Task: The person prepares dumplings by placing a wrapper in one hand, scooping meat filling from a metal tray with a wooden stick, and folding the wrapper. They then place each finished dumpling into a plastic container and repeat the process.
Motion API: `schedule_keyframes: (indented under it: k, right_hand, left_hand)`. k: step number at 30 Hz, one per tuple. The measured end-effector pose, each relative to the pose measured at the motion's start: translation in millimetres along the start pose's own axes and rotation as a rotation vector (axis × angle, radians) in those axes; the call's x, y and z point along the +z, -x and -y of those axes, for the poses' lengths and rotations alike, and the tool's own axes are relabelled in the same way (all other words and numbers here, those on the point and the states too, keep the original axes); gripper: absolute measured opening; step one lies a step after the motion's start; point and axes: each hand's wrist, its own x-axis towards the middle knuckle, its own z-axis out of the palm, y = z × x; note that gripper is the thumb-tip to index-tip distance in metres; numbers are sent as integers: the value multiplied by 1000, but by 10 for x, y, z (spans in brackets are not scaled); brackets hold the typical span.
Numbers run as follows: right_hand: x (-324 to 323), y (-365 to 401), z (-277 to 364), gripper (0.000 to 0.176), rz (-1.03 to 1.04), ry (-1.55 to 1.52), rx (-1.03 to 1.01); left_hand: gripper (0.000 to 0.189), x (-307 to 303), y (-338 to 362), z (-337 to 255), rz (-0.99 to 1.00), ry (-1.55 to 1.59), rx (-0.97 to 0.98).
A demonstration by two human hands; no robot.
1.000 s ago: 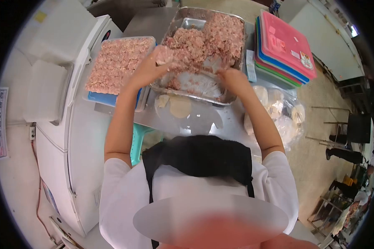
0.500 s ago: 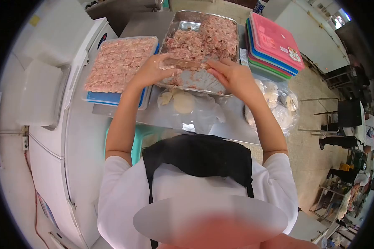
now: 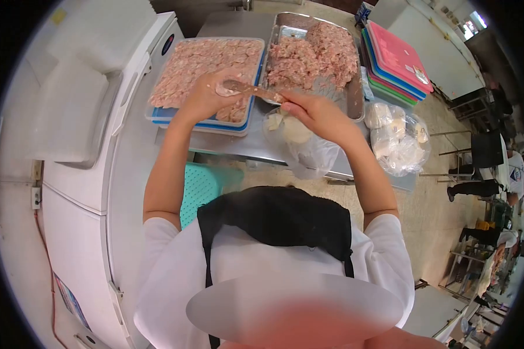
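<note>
A flat brown spatula [image 3: 249, 88], pinched in the right hand [image 3: 315, 114], reached to a soft pale-pink piece [image 3: 223, 90] cupped in the left hand [image 3: 206, 99], which partly hid a clear plastic tub [image 3: 155, 113] of pink mince [image 3: 209, 58]. A rectangular silver metal tray [image 3: 339, 98] stood alongside.

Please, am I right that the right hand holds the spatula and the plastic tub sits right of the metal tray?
The head view shows the plastic tub left of the metal tray, not right; the right hand holds the spatula.
</note>
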Motion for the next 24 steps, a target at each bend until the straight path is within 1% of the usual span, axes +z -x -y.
schedule_keyframes:
  k: [2, 3, 5, 6, 7, 8, 10, 11, 14, 16, 17, 19, 23, 24]
  right_hand:
    - [45, -18, 103, 33, -2, -45, 38]
    - [59, 17, 138, 33, -2, -68, 64]
    - [172, 144, 92, 34, -57, -152, 179]
    - [242, 219, 27, 34, -88, -192, 232]
    - [320, 310, -54, 35, -140, -226, 249]
    - [381, 410, -120, 35, -170, -283, 326]
    - [471, 611, -142, 34, -236, -398, 485]
    - [506, 699, -144, 35, -258, -425, 517]
    - [536, 922, -126, 35, -310, -487, 628]
    - [510, 1017, -134, 35, -327, -500, 717]
    - [505, 1036, -154, 35, -348, -503, 708]
    - [492, 1041, -187, 36, -385, -508, 686]
    - [410, 944, -228, 37, -351, -512, 688]
    - [409, 906, -281, 36, -340, -509, 674]
  left_hand:
    - [52, -136, 175, 133, -88, -113, -34]
    - [53, -232, 261, 190, -28, -81, -73]
    - [55, -472, 387, 312, 87, -17, -144]
    - [56, -518, 432, 471, 48, -54, -111]
    - [56, -515, 461, 674, 8, -94, -78]
    - [57, -493, 475, 848, -31, -133, -43]
    - [57, -454, 478, 993, 22, -272, -48]
    - [57, -432, 466, 1048, 49, -341, -48]
    - [60, -338, 405, 1169, 47, -334, 35]
    - [64, -304, 389, 1030, 75, -348, -55]
    - [66, -294, 374, 984, 87, -356, -100]
    - [69, -250, 330, 1034, 87, -370, -67]
    - [71, -89, 233, 1186, 86, -416, 2]
    - [71, -69, 216, 1170, 108, -388, -34]
